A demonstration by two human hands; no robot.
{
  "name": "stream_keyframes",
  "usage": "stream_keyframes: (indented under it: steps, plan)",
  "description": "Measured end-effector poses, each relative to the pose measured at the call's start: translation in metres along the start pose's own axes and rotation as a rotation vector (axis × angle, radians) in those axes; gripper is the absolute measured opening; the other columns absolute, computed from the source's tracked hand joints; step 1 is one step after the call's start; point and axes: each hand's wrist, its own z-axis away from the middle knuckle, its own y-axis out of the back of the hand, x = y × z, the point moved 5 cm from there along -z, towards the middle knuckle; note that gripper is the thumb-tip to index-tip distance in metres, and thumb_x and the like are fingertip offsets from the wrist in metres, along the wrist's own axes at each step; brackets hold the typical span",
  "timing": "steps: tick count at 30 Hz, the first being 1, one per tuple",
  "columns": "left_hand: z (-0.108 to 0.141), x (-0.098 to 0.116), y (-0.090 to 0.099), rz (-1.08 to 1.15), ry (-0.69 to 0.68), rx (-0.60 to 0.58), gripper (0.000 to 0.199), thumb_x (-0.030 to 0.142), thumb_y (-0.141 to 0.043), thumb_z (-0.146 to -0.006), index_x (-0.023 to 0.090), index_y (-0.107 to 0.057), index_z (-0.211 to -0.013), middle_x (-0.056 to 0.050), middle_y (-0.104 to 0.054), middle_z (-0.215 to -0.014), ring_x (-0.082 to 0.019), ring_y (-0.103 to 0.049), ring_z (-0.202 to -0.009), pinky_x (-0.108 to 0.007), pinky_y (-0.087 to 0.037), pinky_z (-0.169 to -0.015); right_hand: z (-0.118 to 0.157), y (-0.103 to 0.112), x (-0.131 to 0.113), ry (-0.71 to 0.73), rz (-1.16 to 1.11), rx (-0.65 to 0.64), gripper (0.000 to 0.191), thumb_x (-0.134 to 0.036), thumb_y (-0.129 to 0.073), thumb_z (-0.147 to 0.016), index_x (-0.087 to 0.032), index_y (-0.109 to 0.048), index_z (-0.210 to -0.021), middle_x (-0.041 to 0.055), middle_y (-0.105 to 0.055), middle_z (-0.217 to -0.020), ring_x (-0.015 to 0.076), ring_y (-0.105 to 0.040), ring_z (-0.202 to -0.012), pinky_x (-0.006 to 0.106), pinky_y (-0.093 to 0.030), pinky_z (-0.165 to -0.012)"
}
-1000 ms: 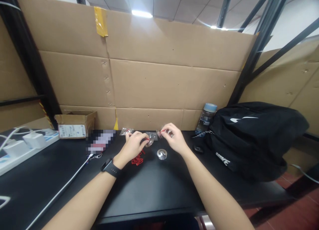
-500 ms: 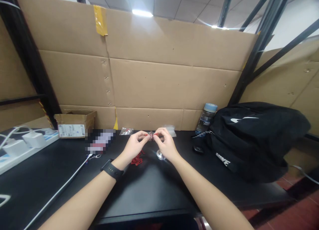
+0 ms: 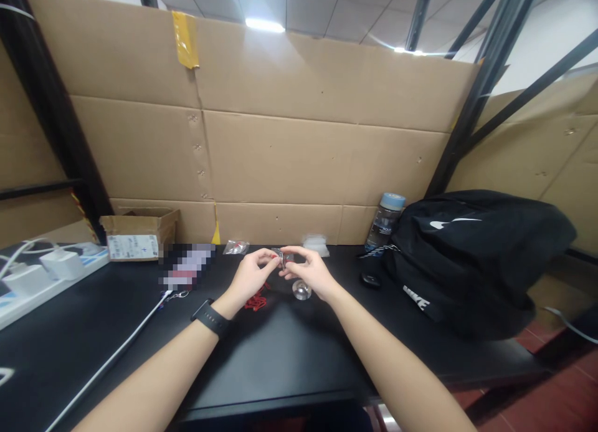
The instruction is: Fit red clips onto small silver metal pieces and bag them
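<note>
My left hand (image 3: pixel 251 275) pinches a small dark piece with red on it (image 3: pixel 281 258) between thumb and fingertips. On the other side my right hand (image 3: pixel 314 272) has its thumb and fingers closed on the same piece. Its kind is hard to make out, since fingertips cover much of it. Below the hands a heap of red cord (image 3: pixel 255 300) lies on the black table (image 3: pixel 275 357), partly behind my left hand. A round shiny metal dish (image 3: pixel 301 289) sits under my right hand.
Small clear plastic bags (image 3: pixel 236 247) lie at the back. Leftward are a blurred-out phone-like item (image 3: pixel 189 267) on a white cable, a cardboard box (image 3: pixel 140 232) and a power strip (image 3: pixel 88 267). A bottle (image 3: pixel 385 223), black mouse-like item (image 3: pixel 370 280) and black bag (image 3: pixel 471 264) stand right.
My right hand's fingers have shifted their grip, stretching further over the small piece, which has turned a little. My left hand stays nearly in place.
</note>
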Motion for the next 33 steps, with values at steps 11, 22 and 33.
stream_keyframes:
  steps: [11,22,33]
  plan:
    - [-0.003,-0.011,0.014,-0.707,-0.077,-0.064,0.037,0.046,-0.055,-0.092,0.027,-0.058,-0.124,-0.009,-0.062,-0.134,-0.031,-0.051,-0.129,-0.056,-0.033,-0.107,-0.008,0.044,-0.014,0.134,0.173,0.235,0.047,-0.032,-0.076,-0.074,-0.022,-0.064,-0.118,0.0073,-0.066,-0.114,0.0154,-0.071,-0.070,0.028,-0.056,-0.063]
    - [0.010,-0.013,-0.013,-0.876,-0.132,-0.490,0.046,0.062,-0.034,-0.098,0.041,-0.064,-0.127,-0.002,-0.060,-0.138,-0.037,-0.032,-0.141,-0.062,-0.022,-0.110,-0.013,0.055,0.005,0.232,0.817,0.186,0.053,-0.023,-0.074,-0.067,-0.022,-0.067,-0.119,0.0037,-0.071,-0.102,0.0152,-0.064,-0.079,0.029,-0.051,-0.080]
    - [0.006,-0.019,-0.014,-0.910,-0.057,-0.470,0.047,0.065,-0.033,-0.096,0.049,-0.062,-0.129,-0.006,-0.054,-0.145,-0.041,-0.028,-0.142,-0.065,-0.019,-0.109,-0.031,0.051,0.037,0.001,0.932,0.043,0.064,-0.014,-0.079,-0.058,-0.016,-0.063,-0.120,0.0043,-0.071,-0.091,0.0152,-0.063,-0.074,0.025,-0.047,-0.071]
